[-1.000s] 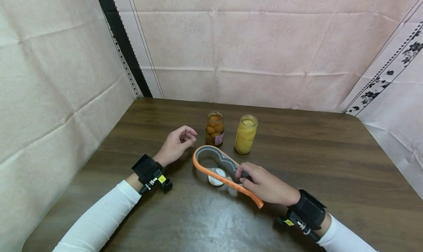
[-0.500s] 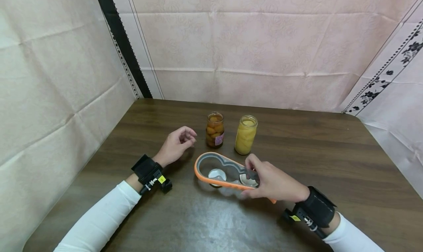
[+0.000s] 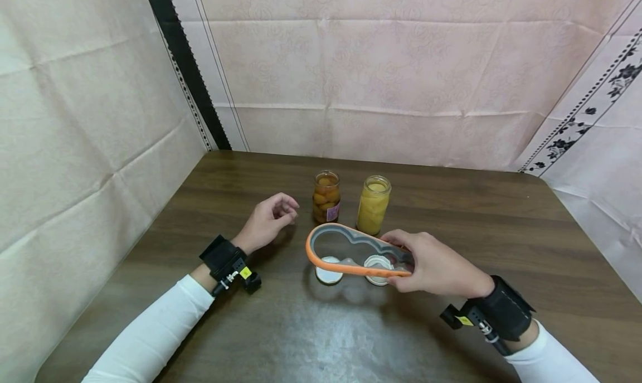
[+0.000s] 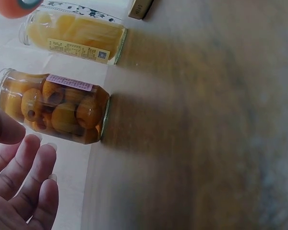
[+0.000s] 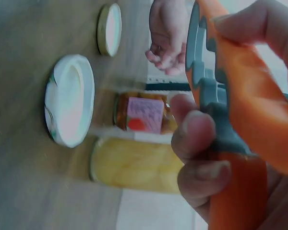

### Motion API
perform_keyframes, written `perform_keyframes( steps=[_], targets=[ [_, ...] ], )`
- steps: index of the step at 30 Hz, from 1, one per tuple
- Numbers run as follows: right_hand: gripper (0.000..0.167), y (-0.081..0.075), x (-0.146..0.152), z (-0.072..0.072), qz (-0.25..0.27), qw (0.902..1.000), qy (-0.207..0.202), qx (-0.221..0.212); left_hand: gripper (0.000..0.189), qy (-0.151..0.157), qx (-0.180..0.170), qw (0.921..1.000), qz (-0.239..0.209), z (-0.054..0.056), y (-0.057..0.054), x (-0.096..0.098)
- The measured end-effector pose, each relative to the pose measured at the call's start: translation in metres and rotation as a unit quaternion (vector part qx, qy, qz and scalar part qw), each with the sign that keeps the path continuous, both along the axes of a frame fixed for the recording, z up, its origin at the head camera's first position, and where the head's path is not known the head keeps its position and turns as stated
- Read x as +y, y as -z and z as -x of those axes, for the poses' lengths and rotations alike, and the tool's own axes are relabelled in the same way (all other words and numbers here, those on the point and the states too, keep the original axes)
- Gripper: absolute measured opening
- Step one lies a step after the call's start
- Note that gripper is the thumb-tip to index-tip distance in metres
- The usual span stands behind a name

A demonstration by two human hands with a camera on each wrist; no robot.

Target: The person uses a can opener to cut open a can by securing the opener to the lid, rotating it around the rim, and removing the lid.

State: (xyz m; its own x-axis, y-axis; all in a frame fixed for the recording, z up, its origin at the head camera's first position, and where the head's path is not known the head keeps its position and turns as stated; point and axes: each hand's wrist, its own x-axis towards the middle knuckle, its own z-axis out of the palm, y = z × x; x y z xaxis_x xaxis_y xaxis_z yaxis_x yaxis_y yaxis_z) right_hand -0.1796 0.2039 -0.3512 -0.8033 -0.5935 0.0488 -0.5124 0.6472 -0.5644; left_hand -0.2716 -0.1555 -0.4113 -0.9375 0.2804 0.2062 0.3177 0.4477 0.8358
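My right hand (image 3: 433, 263) grips an orange and grey jar opener (image 3: 361, 271) by its right end, fingers and thumb wrapped round it in the right wrist view. The opener's rounded end points left, above two loose lids. The left lid (image 3: 329, 277) lies on the table; the right lid (image 3: 377, 261) shows through the opener's gap, with its hollow side up. My left hand (image 3: 266, 221) rests on the table with loosely bent fingers, holding nothing. Just beyond its fingertips stands a lidless jar of brown round fruit (image 4: 62, 108).
Right of the brown jar stands a second lidless jar with yellow fruit (image 3: 373, 204). Both are upright on the wooden table (image 3: 281, 327), behind the lids. A pale cloth (image 3: 401, 82) hangs along the table's far edge, and another cloth (image 3: 85, 149) on the left.
My right hand has moved right and regripped the jar opener at its end. The opener has swung to lie more nearly crosswise, and the right lid has come into view. My left hand stays put.
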Motion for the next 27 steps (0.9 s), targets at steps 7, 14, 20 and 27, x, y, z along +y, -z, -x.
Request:
perform_keyframes(
  steps=[7,14,20,27],
  targets=[
    [0.056,-0.011,0.02,0.001,-0.027,0.9979,0.019,0.055,0.018,0.005,0.006,1.0,-0.006,0.004,0.006,-0.001],
    [0.055,-0.019,0.045,0.009,-0.027,0.9986,0.004,0.046,0.017,0.008,0.011,0.9999,-0.004,0.006,0.007,-0.003],
    [0.053,-0.019,0.064,0.018,-0.031,0.9994,-0.012,0.006,0.017,0.007,0.014,0.9999,0.0,0.004,0.006,-0.003],
    [0.056,-0.012,0.083,0.027,-0.037,0.9992,0.013,-0.004,0.018,0.005,0.011,0.9999,0.007,0.005,0.006,-0.003]
  ],
)
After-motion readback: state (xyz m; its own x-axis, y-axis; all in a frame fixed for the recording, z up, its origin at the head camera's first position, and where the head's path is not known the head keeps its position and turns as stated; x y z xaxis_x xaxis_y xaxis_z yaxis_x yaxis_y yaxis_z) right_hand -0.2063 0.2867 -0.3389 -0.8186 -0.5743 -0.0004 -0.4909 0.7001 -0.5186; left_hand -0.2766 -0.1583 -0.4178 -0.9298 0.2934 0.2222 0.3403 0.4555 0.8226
